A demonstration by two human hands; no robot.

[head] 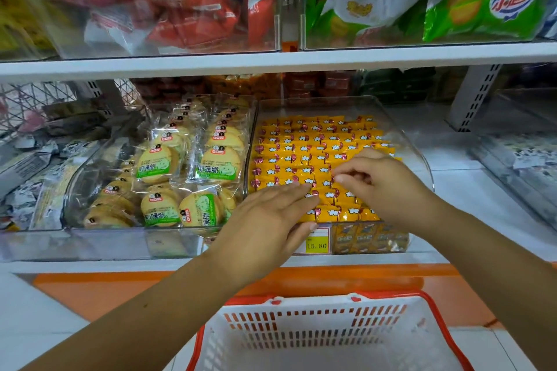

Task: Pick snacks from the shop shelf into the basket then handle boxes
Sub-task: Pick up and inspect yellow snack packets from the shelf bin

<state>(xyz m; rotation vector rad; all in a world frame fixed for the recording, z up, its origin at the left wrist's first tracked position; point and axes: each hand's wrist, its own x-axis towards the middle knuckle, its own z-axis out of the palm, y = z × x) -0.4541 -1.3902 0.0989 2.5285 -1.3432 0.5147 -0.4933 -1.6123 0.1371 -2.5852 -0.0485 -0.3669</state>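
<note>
while the fingers (289, 196) of the left hand (262, 226) lie straight and close together, flat on the front rows of the yellow snack packets (304, 156), the fingers (355, 173) of the right hand (388, 187) are curled, with the tips drawn in toward the thumb just above the same packets. that spot is blurred, so i cannot tell whether a packet is pinched between them. the two hands are near each other, left toward the front edge of the clear bin (420, 159), right a little further in and toward its right wall. the packets fill the bin in tidy rows, reaching from under both hands to the back. a yellow price tag (316, 245) sits on the bin's front wall, partly behind the left hand. just beside the bin, to the left, a second clear bin holds round biscuit packs (217, 163). both bins stand at the front edge of the white shelf (90, 265). below that edge, between the two forearms, sits the white basket (301, 331) with a red rim.
</note>
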